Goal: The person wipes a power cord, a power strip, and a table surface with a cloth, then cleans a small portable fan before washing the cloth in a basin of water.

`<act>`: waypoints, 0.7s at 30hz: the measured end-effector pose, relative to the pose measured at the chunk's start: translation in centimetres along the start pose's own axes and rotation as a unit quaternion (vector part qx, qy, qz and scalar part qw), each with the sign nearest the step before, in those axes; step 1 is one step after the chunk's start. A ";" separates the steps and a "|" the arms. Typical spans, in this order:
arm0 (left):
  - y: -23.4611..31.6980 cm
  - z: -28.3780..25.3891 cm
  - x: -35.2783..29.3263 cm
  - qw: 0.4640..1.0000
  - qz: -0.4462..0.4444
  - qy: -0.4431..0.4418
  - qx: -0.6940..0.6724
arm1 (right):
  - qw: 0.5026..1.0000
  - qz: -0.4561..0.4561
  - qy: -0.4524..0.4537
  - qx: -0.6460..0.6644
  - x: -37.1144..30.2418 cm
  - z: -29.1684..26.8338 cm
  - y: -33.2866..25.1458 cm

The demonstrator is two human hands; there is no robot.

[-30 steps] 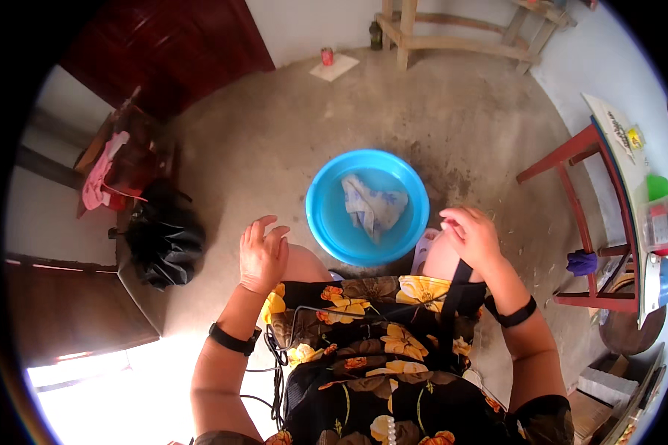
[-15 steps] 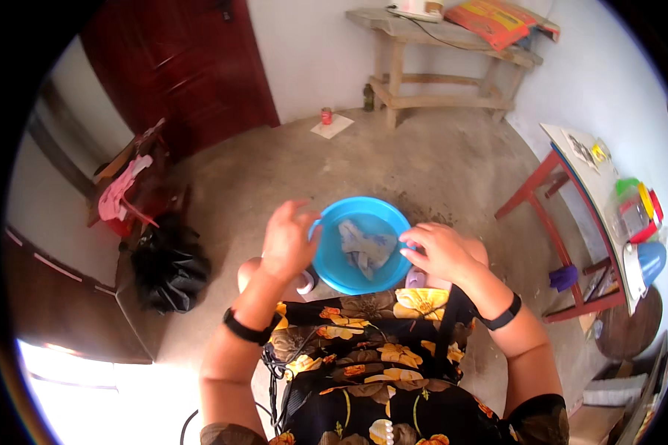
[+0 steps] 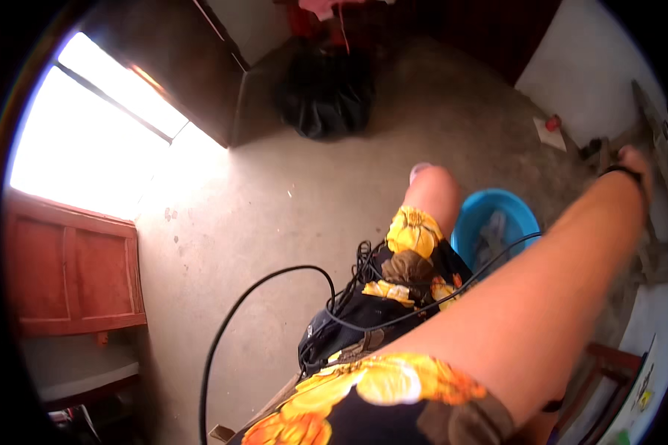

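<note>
Concrete floor [image 3: 252,200] filling the middle, washed bright toward the left! Red cabinet [image 3: 78,267] on the left edge, panelled front showing. Flowered dress [image 3: 390,382] across the bottom, black and yellow, and over it the left arm [image 3: 527,297], stretched long toward the upper right. Black bag [image 3: 326,96] slumped on the floor up top, well apart from that arm. Blue basin [image 3: 466,213] on the floor, just beside the left knee [image 3: 438,193]. Black cable [image 3: 297,268] looping over the dress and across the basin's near side. Pale cloth [image 3: 492,234], bunched inside the basin! Left hand [image 3: 634,158], out past the basin, blurred and small: can't tell open from closed. Right hand, out of sight. Red can [image 3: 553,123], on a pale sheet [image 3: 548,136].
</note>
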State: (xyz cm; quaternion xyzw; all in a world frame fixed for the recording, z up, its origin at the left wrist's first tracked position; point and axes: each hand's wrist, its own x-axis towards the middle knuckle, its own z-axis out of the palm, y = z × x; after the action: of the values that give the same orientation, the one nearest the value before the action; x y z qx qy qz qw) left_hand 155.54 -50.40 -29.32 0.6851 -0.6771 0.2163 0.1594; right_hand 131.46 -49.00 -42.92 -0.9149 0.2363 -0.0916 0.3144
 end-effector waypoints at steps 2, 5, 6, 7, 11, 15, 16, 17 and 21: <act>-2.2 -0.8 0.2 1.000 -0.013 0.005 0.001 | 0.999 -0.026 -0.018 -0.018 0.7 1.5 -1.1; -3.2 -1.2 1.1 1.000 -0.018 0.007 -0.006 | 0.998 -0.047 -0.023 -0.047 1.4 2.0 -1.5; -3.2 -1.3 1.5 1.000 -0.018 0.008 -0.009 | 0.997 -0.055 -0.021 -0.053 1.5 1.9 -1.5; -3.0 -1.4 2.0 1.000 -0.016 0.007 -0.010 | 0.996 -0.060 -0.020 -0.060 1.5 1.9 -1.5; -2.4 -1.6 3.5 1.000 -0.012 0.002 -0.013 | 0.994 -0.077 -0.017 -0.079 1.5 1.6 -1.4; -1.9 -1.8 4.4 1.000 -0.009 -0.003 -0.013 | 0.991 -0.085 -0.015 -0.100 1.1 1.3 -1.5; -1.6 -1.9 4.7 1.000 -0.005 -0.001 -0.014 | 0.990 -0.084 -0.013 -0.111 0.9 1.1 -1.4; -1.4 -2.0 5.0 1.000 -0.003 -0.002 -0.014 | 0.989 -0.085 -0.012 -0.120 0.8 1.0 -1.3; -1.3 -2.2 6.4 1.000 0.000 -0.009 -0.017 | 0.993 -0.099 -0.018 -0.064 0.2 0.8 -2.0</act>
State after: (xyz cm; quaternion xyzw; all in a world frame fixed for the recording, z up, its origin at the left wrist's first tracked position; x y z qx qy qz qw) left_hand 156.60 -54.71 -24.05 0.6843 -0.6819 0.1986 0.1650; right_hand 132.59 -47.31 -42.33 -0.9535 0.1444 -0.0902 0.2488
